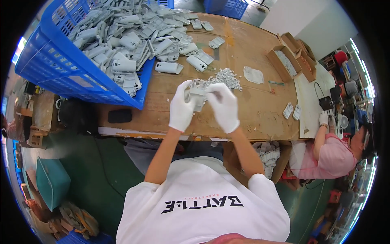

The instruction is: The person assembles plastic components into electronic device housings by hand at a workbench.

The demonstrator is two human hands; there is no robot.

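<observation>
A dark pad (pixel 120 116) lies at the near left of the counter (pixel 260 110). Slightly farther, at middle, the left hand (pixel 181 109) grips a pale casing (pixel 198 97); the right hand (pixel 224 107) curls narrow at its right side, its fingertips' hold unclear. Just beyond, it partly hides small scraps (pixel 225 77). Far left, a tilted blue basket (pixel 48 57) spills heaped casings (pixel 130 40), the lower ones buried.

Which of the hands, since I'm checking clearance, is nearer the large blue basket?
Left: the left hand is to the right of the basket, apart from it; the right hand is farther right.
</observation>
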